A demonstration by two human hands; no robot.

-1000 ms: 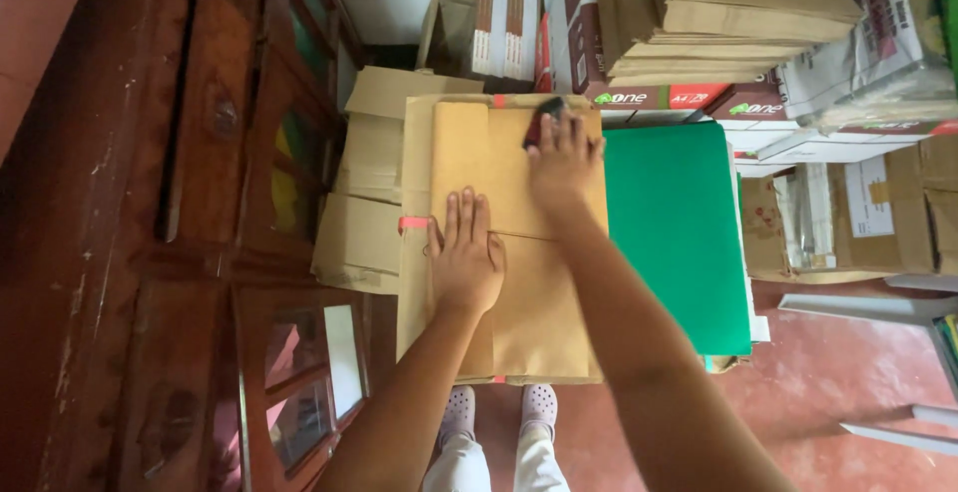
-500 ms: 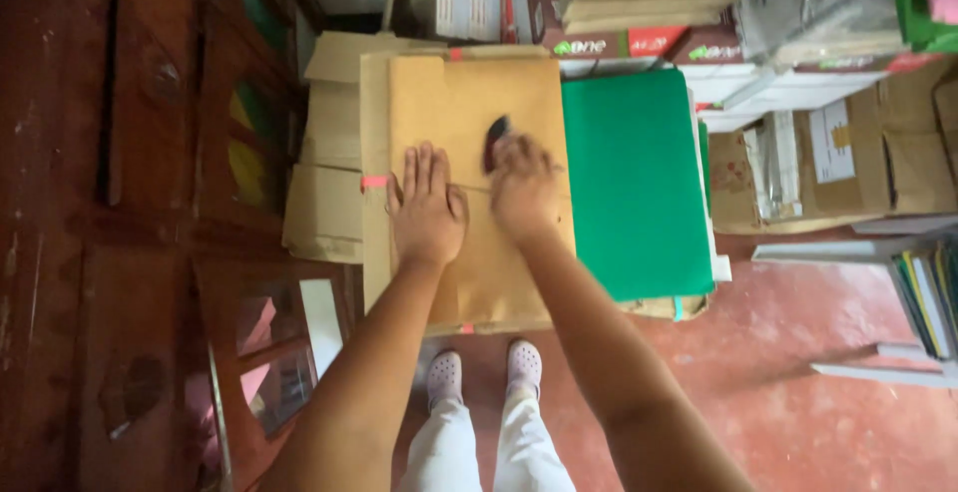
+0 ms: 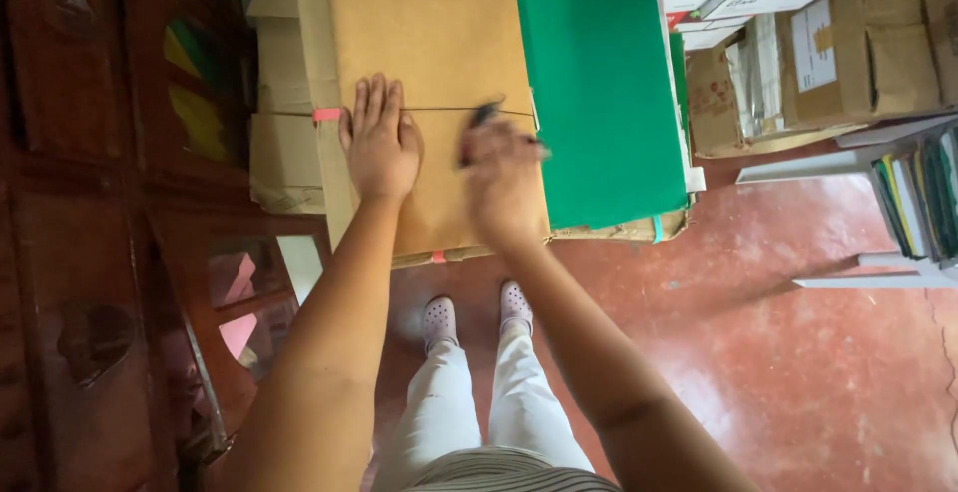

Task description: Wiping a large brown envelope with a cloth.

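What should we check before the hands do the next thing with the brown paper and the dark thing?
1. Left hand lies flat on the brown sheet: ok.
2. Right hand has a grip on the dark tool: ok, though blurred.
3. What kind of tool it is: cannot tell.
4. Left fingers are away from the tool: ok, a gap shows between them.
5. Brown sheet lies flat on the cardboard stack: ok.
6. Green sheet lies beside the brown one, not under the tool: ok.
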